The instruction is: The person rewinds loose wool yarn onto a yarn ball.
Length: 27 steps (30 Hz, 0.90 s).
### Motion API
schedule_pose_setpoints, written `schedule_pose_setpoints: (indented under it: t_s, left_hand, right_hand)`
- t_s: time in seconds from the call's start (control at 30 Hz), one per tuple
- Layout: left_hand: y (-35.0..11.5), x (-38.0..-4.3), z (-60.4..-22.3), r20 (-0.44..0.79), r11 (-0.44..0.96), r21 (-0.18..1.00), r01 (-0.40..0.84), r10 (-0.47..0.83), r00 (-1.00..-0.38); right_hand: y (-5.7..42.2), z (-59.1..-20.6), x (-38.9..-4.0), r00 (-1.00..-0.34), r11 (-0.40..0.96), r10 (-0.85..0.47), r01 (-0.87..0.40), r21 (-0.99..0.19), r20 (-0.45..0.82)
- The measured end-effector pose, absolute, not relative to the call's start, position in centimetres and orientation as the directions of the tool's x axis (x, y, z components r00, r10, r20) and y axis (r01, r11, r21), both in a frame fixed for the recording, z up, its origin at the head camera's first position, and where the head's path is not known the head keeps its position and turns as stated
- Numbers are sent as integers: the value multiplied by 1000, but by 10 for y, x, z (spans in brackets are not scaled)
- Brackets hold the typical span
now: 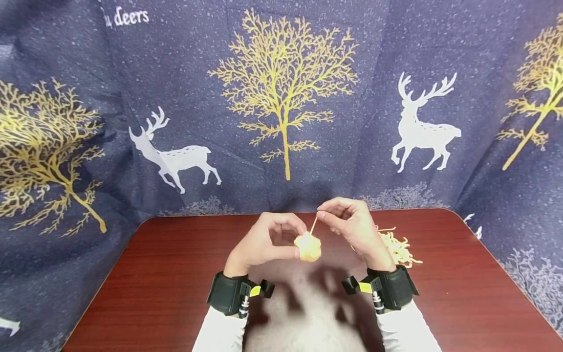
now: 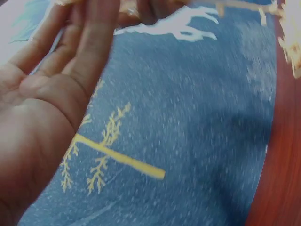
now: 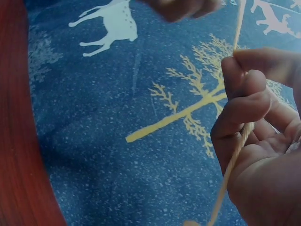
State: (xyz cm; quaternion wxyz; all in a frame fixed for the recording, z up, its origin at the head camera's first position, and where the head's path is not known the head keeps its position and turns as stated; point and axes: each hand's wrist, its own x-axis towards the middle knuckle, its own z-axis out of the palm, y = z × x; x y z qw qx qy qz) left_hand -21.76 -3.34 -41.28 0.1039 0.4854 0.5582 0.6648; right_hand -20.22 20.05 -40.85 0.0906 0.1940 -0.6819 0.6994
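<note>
A small, pale yellow ball of yarn is held between the thumb and fingers of my left hand, above the table. From the top of the ball a short taut strand runs up to my right hand, which pinches it between thumb and forefinger. The right wrist view shows the yarn passing through the curled fingers of the right hand and trailing down below the palm. In the left wrist view the left hand fills the left side, with the ball mostly out of frame.
A loose heap of the same yarn lies on the reddish-brown table, behind and right of the right wrist. Behind the table hangs a dark blue cloth printed with trees and deer. Both wrists wear black camera straps.
</note>
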Motion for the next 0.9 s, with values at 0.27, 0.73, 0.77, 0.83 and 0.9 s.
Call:
schedule_pose_setpoints:
  t_s: [0.27,0.73,0.77,0.83,0.9]
  left_hand:
    - [-20,-213,-407,603,-647,705,289,333,-725]
    - [1,-215,-415,551,-95,819,565,-141,-822]
    - [1,-215,-417,593,-4,801,598,-118,-796]
    - [0,-215,-419,655,130,753,645,-59,-753]
    - [-2,-215,-421,688,193,711,676,8,-725]
  right_hand:
    - [190,-411,-201,-888,99,-220,-432,-896,404]
    - [171,-398,-183,-800,414,-313,-600,-685,512]
    - [171,-397,-183,-791,411,-320,-611,-676,521]
    - [173,-395,-182,-784,393,-329,-621,-678,527]
    - [176,-394,-182,-790,370,-322,-612,-699,522]
